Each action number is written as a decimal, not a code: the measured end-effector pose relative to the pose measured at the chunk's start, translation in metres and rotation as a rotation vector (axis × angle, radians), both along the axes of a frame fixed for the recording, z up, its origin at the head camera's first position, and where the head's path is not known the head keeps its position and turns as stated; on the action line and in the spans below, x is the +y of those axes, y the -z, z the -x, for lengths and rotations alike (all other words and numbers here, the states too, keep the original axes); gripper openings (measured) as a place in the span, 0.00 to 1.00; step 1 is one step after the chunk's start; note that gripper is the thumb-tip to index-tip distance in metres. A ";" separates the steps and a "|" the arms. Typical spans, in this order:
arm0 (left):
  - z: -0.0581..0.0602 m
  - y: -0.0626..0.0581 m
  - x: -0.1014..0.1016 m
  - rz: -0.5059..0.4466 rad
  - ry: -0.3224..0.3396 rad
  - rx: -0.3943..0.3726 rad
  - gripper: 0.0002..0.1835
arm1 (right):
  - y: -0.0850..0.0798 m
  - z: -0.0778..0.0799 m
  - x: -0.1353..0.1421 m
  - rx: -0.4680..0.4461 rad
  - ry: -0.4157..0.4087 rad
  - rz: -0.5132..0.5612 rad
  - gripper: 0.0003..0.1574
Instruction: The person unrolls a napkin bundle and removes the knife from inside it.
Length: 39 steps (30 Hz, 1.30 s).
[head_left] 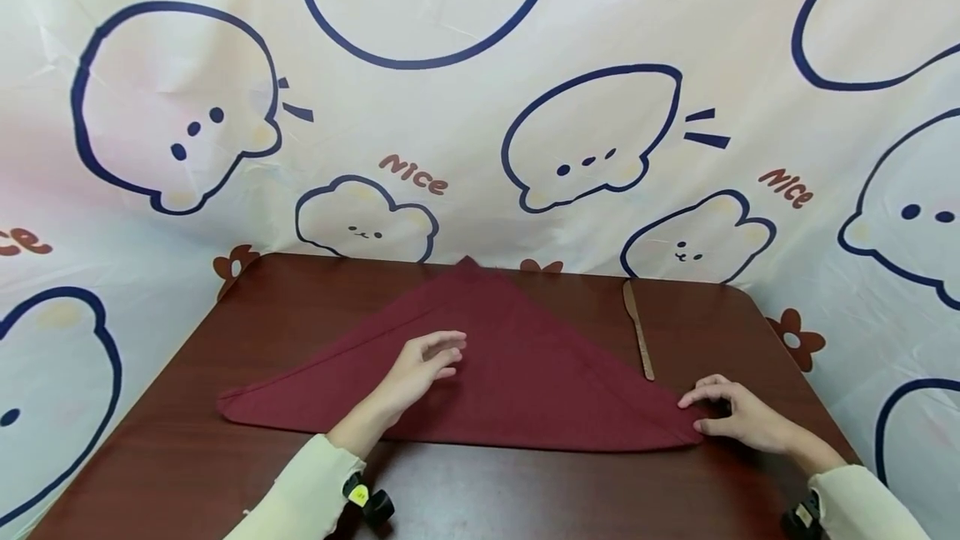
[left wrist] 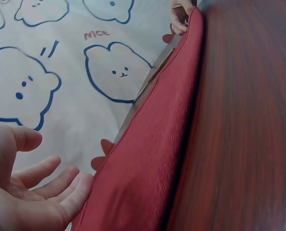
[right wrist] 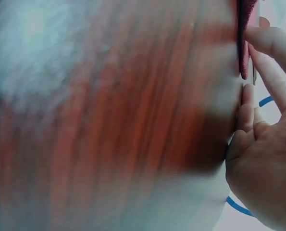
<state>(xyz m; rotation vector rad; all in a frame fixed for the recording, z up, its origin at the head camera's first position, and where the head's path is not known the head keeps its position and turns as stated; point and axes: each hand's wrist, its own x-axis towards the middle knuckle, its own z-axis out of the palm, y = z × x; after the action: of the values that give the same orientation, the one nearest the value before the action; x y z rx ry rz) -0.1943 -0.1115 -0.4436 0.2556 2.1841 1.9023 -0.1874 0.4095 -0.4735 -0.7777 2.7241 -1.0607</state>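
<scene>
A dark red cloth napkin (head_left: 525,373), folded into a large triangle, lies on the table with its long folded edge nearest me and its peak at the far edge. My left hand (head_left: 427,361) hovers over the cloth's left middle, fingers loosely bent and holding nothing; the left wrist view shows the same hand (left wrist: 42,187) with its fingers spread. At the right corner, my right hand (head_left: 738,417) pinches the cloth between thumb and fingers. In the right wrist view, the thumb (right wrist: 272,41) lies against the cloth's edge (right wrist: 245,53).
A slim brownish table knife (head_left: 639,332) lies beyond the napkin's right slope, its blade end toward the back. The dark wooden table (head_left: 525,494) has rounded far corners. A white sheet (head_left: 480,123) printed with cartoon outlines hangs close around its back and sides.
</scene>
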 end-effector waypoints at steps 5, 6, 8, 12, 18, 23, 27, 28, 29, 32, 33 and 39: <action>0.001 0.002 -0.012 -0.005 -0.021 0.000 0.22 | -0.002 0.003 -0.001 0.004 0.003 -0.020 0.14; 0.002 0.002 -0.014 -0.003 -0.023 0.002 0.23 | -0.002 0.003 -0.001 0.004 0.005 -0.027 0.13; 0.002 0.002 -0.019 0.004 -0.028 0.004 0.23 | -0.004 0.003 -0.002 0.008 0.014 -0.041 0.13; 0.001 0.004 -0.028 0.011 -0.039 -0.003 0.23 | -0.006 0.003 -0.005 0.015 0.028 -0.056 0.13; 0.001 0.003 -0.039 -0.008 -0.035 -0.009 0.24 | -0.008 0.003 -0.006 0.018 0.031 -0.059 0.13; -0.002 -0.001 -0.052 0.014 -0.023 -0.012 0.24 | -0.009 0.002 -0.007 0.010 0.024 -0.059 0.14; -0.003 -0.006 -0.062 0.033 -0.014 0.001 0.25 | -0.012 0.004 -0.007 0.010 0.021 -0.061 0.13; -0.003 -0.007 -0.065 0.039 -0.015 0.004 0.26 | -0.013 0.004 -0.008 0.009 0.023 -0.064 0.12; -0.004 -0.008 -0.067 0.046 -0.019 0.004 0.26 | -0.014 0.004 -0.008 0.010 0.025 -0.068 0.12; -0.007 -0.012 -0.075 0.074 -0.016 0.014 0.26 | -0.017 0.003 -0.010 0.014 0.032 -0.080 0.10; -0.007 -0.014 -0.077 0.081 -0.016 0.021 0.26 | -0.018 0.002 -0.011 0.016 0.034 -0.083 0.10; -0.014 -0.019 -0.093 0.139 -0.035 0.062 0.25 | -0.025 0.003 -0.018 0.010 0.010 -0.055 0.09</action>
<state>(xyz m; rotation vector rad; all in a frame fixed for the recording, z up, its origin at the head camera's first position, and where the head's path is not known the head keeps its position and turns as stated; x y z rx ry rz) -0.1801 -0.2048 -0.4241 0.2560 2.3631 1.7725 -0.1900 0.3917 -0.4480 -0.7643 2.7554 -0.9816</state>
